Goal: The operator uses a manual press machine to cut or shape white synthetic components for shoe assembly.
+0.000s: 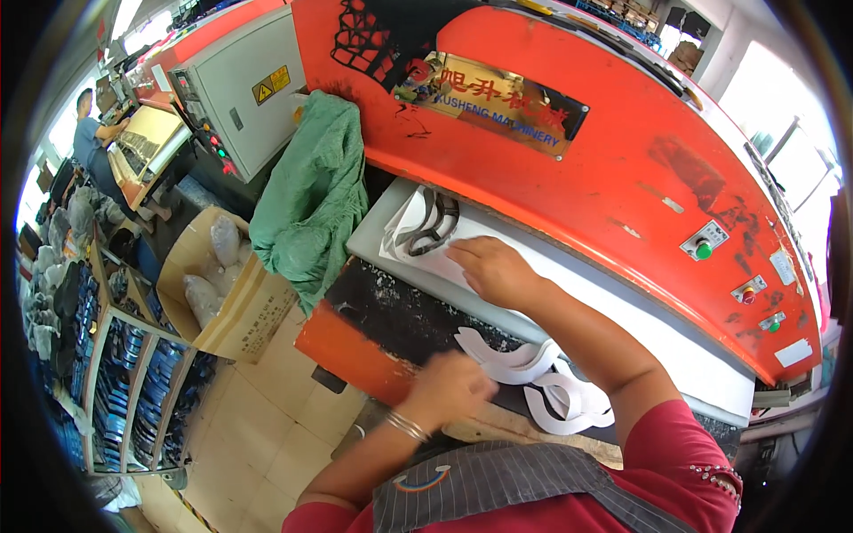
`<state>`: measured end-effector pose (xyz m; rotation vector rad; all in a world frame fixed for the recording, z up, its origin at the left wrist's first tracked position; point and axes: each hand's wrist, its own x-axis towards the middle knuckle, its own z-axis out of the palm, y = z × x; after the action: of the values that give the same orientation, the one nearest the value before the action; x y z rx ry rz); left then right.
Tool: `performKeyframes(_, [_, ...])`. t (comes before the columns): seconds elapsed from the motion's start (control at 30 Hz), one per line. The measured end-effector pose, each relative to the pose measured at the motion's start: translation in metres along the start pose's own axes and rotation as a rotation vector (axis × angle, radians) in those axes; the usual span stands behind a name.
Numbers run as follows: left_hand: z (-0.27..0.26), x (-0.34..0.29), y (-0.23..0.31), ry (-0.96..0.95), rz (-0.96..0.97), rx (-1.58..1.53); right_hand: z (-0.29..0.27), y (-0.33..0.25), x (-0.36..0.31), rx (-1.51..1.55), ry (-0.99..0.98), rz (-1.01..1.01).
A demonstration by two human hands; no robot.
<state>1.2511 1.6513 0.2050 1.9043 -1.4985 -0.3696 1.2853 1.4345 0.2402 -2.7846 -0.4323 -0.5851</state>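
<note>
My right hand reaches over the white sheet on the press bed, its fingers stretched out and resting by the sheet's left part. Just beyond its fingertips stands a dark curved cutting die on the white material. Nearer my body, my left hand hovers at the front edge of the machine. Motion smears its fingers, so their grip cannot be made out. To the right of that hand lie curved white cut pieces, with more looped white pieces beside them on the dark ledge.
The red machine beam spans above the bed, with green and red buttons at its right. A green sack hangs at the left by a grey control cabinet. An open cardboard box and a tool rack stand left; another person works beyond.
</note>
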Motion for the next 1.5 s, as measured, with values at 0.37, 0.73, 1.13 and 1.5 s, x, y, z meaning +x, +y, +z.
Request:
performKeyframes(0.37, [-0.039, -0.011, -0.125, 0.394, -0.245, 0.495, 0.071, -0.035, 0.074, -0.054, -0.523, 0.131])
performKeyframes(0.73, [-0.059, -0.023, -0.047, 0.225, 0.016, -0.015, -0.123, -0.108, -0.025, 0.797, -0.072, 0.646])
performKeyframes(1.13, [-0.059, -0.063, 0.036, -0.417, -0.198, -1.424, -0.072, -0.196, -0.125, 1.076, -0.253, 0.654])
performKeyframes(1.5, [-0.067, -0.065, 0.057, -0.347, -0.246, -1.05, -0.04, -0.216, -0.121, 0.8, -0.015, 0.665])
